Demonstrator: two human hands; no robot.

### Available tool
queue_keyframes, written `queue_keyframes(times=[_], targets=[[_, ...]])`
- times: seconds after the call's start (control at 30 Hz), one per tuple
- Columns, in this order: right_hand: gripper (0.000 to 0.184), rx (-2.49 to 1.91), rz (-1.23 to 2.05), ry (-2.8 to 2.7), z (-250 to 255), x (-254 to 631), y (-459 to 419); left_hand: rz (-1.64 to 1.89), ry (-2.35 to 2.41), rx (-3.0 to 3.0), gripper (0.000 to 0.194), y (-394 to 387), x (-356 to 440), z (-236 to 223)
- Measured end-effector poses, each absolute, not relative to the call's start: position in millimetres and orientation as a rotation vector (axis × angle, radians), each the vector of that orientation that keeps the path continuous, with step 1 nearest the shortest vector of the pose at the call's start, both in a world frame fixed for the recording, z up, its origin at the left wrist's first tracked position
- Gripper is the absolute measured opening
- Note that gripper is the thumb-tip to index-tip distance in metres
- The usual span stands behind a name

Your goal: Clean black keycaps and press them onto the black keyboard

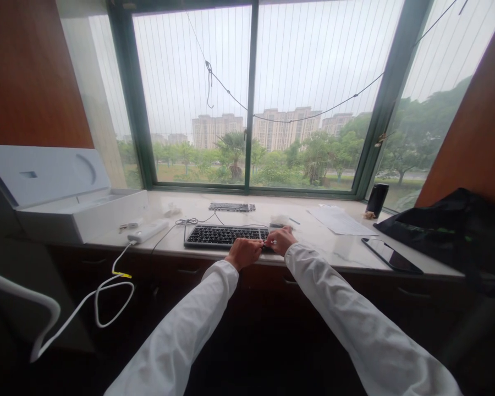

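A dark keyboard with a grey frame and a cable lies near the counter's front edge. At its right front part my two hands come together. My left hand is closed, its fingers pointing right against the keyboard's front edge. My right hand is closed in a pinch over the right-hand keys. Between the fingertips there may be something small and dark, too small to name. Behind the keyboard lies a long strip of grey keys. Just beyond my right hand is a small translucent heap, its kind unclear.
An open white box stands at the left beside a white power strip with a hanging cord. To the right are papers, a phone, a black cylinder and a black bag. A window rises behind the counter.
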State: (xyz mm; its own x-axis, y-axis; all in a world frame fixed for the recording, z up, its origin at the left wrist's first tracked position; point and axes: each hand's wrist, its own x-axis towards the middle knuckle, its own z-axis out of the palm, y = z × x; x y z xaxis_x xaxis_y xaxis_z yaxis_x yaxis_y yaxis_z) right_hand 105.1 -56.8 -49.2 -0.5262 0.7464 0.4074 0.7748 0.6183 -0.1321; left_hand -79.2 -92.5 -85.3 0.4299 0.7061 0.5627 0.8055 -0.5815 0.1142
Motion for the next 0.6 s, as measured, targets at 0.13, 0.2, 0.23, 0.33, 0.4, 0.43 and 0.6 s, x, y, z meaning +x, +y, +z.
queue_keyframes(times=[0.13,0.2,0.23,0.33,0.4,0.43,0.6], targets=[[0.019,-1.069,-0.29,-2.448,-63.8,108.4,-66.3,-0.904,-1.338,-2.51,0.033,-92.5,-79.5,-84.6],[0.022,-1.011,-0.392,-2.422,-74.0,110.9,-69.4,-0.912,-1.35,-2.505,0.033,-92.6,-79.7,-84.1],[0.022,-1.001,-0.417,-2.389,-79.5,112.4,-70.4,-0.915,-1.357,-2.5,0.033,-92.6,-79.8,-83.8],[0.024,-0.996,-0.446,-2.288,-94.2,116.5,-71.2,-0.923,-1.367,-2.494,0.035,-92.6,-79.7,-83.6],[0.026,-0.997,-0.451,-2.266,-99.4,117.8,-71.1,-0.919,-1.364,-2.506,0.035,-92.4,-79.6,-83.8],[0.027,-0.994,-0.453,-2.269,-100.2,117.9,-71.1,-0.917,-1.366,-2.511,0.035,-92.2,-79.5,-84.1],[0.029,-0.967,-0.47,-2.356,-90.8,114.7,-74.0,-0.927,-1.382,-2.514,0.035,-90.3,-79.9,-85.7]])
